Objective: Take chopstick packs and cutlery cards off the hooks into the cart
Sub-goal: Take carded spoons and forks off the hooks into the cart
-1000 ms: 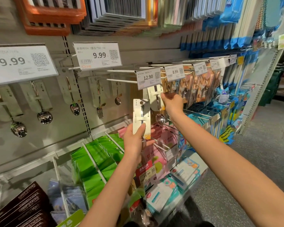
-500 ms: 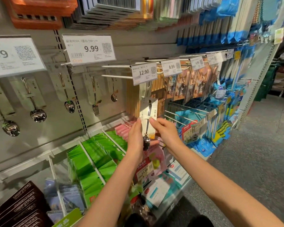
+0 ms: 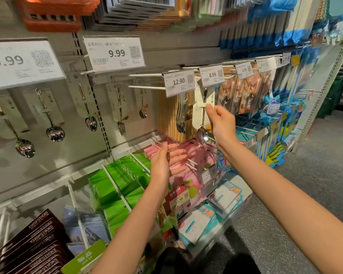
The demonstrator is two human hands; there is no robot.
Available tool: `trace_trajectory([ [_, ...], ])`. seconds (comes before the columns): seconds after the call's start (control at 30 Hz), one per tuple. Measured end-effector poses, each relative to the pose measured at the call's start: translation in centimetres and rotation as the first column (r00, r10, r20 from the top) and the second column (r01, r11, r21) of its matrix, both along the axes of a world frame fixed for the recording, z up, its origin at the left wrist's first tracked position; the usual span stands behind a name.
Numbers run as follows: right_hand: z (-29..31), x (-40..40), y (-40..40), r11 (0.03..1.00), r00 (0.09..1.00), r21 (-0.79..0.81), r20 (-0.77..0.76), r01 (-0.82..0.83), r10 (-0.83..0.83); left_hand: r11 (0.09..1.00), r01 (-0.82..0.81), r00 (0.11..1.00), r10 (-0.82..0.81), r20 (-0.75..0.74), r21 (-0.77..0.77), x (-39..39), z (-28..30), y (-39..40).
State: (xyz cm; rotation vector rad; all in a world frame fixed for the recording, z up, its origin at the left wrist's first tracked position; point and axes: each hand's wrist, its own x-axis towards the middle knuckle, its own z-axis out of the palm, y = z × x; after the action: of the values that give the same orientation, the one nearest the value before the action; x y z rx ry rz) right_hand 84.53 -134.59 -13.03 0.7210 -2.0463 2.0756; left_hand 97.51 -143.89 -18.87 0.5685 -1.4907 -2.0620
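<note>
Below 8.99 tag (image 3: 211,75): right hand (image 3: 222,123) pinches spoon card (image 3: 203,113); left hand (image 3: 164,163) open, fingers straight, holding nothing.

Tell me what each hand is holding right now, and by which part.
The right hand pinches the cream spoon card at its right edge, mid-height. The left hand is open, holding nothing.

Single head cam, wide-angle, looking forward and slightly down along both forearms; close to the hook wall (image 3: 53,165), aisle floor (image 3: 315,194) at right.
</note>
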Motion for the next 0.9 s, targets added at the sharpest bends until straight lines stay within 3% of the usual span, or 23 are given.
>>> trace_trajectory([
  [0.4,0.8,-2.2,-4.0,0.999,0.971,0.054,0.239,-0.001,-0.012,0.999,0.009,0.999,-0.006,0.052,-0.053,1.1,-0.8,-0.6],
  [0.6,-1.1,-3.6,-6.3,0.998,0.949,0.015,0.309,0.061,-0.063,0.993,-0.112,0.990,0.114,0.079,-0.029,2.1,-2.3,-2.1],
  [0.7,-4.4,-3.5,-6.8,0.989,0.915,0.075,0.375,0.130,-0.149,0.986,-0.161,0.980,0.165,0.112,-0.041,3.5,-2.9,-3.1],
  [0.8,-8.1,-1.9,-7.0,0.976,0.840,0.181,0.543,-0.121,0.003,0.977,-0.185,0.967,0.199,0.158,-0.103,5.9,-2.9,-4.4],
  [0.9,-9.7,2.4,-7.8,0.894,0.682,0.126,0.694,-0.429,0.229,0.972,-0.162,0.953,0.199,0.230,-0.169,9.9,-2.7,-5.4],
])
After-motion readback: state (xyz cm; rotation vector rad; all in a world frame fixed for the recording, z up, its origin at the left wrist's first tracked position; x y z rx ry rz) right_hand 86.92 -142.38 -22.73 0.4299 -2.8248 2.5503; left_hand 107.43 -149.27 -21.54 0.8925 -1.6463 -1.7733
